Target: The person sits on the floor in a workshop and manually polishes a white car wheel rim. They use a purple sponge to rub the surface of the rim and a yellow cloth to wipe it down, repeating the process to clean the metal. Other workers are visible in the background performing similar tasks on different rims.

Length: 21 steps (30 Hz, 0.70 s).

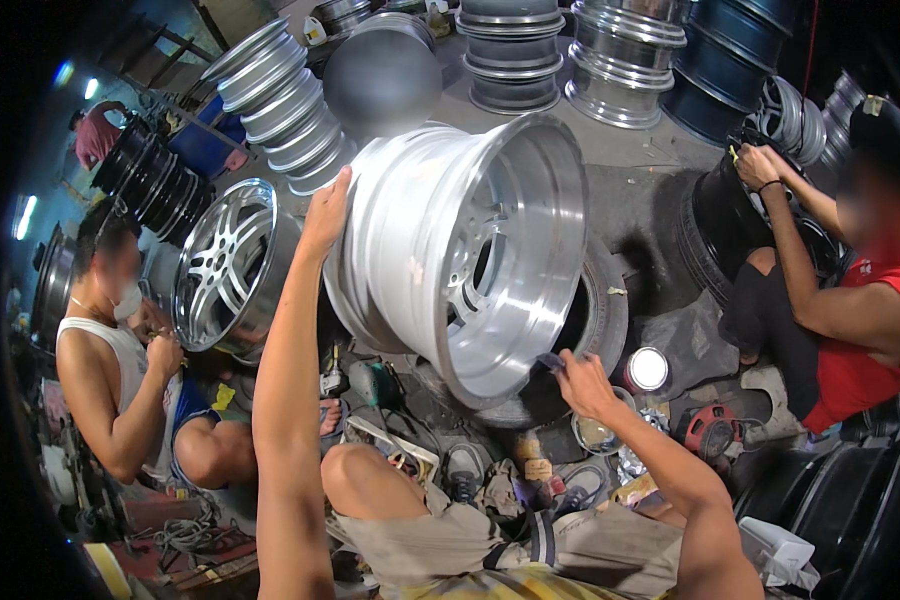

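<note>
A large polished silver wheel rim (460,250) stands tilted on its edge in front of me, resting on a black tyre (602,320). My left hand (327,212) lies flat against the rim's outer left edge, steadying it. My right hand (576,378) pinches a small dark scrap, probably sandpaper (551,361), against the lower lip of the rim. My knees (362,472) show below.
On the left a person in a white vest (110,380) works on a spoked silver rim (225,265). At right a person in a red shirt (860,330) handles a black rim (740,210). Stacks of rims (515,50) stand behind. A small tin (648,368), a red power tool (708,432) and rags litter the floor.
</note>
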Tool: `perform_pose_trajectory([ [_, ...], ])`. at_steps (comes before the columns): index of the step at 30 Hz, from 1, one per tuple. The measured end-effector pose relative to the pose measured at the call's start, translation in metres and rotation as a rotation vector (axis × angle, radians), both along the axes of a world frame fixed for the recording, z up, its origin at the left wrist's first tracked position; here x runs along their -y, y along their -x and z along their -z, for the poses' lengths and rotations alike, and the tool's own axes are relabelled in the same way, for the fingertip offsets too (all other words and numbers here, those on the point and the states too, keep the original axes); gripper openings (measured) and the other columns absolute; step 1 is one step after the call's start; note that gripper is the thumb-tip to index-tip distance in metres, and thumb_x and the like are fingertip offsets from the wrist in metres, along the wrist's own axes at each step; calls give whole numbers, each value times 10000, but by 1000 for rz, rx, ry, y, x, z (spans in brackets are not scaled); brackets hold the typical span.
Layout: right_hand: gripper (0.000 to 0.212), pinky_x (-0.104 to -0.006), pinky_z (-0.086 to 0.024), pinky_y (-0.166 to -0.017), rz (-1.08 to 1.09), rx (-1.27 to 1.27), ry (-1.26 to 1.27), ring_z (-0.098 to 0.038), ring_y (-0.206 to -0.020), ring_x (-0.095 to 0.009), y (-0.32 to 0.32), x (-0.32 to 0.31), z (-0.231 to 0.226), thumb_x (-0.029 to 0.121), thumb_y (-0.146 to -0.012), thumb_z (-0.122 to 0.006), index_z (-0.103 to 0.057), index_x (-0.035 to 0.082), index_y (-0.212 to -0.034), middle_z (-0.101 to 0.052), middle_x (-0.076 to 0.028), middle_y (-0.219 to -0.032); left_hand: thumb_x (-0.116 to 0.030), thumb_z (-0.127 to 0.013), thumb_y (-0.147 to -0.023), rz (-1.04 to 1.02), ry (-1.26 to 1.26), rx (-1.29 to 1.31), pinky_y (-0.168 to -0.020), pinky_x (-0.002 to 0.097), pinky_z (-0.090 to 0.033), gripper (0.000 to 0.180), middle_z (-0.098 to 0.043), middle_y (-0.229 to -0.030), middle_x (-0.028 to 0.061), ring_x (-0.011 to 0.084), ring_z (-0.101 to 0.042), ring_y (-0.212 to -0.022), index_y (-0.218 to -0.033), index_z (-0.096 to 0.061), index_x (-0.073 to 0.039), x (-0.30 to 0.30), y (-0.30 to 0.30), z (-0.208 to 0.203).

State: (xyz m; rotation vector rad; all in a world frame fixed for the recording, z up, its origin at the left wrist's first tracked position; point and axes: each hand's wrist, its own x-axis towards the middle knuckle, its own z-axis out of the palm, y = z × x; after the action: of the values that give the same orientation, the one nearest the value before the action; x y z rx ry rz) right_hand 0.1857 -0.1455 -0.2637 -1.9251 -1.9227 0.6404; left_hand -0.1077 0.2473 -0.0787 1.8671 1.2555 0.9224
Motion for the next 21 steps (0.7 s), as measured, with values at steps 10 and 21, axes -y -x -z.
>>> perform_pose_trajectory([
  [10, 505, -557, -516, -933, -110, -238, 478, -646, -1076, -485, 98, 134, 38, 429, -975, -624, -628, -17, -1211, -668, -337, -1131, -536, -601, -1021, 61, -78, 121, -633, 358, -400, 652, -495, -688, 4, 119, -430, -711, -757, -639, 59, 40, -43, -2],
  [21, 277, -409, -585, -806, 492, -289, 62, -744, -880, -317, 40, 154, 1, 261, -976, -675, -728, 2, -1057, -749, -182, -917, -648, -429, -1016, -107, -235, -363, -965, 533, -476, 720, -699, -1111, 316, 509, -632, -1133, -1127, -733, -5, 92, -23, 0],
])
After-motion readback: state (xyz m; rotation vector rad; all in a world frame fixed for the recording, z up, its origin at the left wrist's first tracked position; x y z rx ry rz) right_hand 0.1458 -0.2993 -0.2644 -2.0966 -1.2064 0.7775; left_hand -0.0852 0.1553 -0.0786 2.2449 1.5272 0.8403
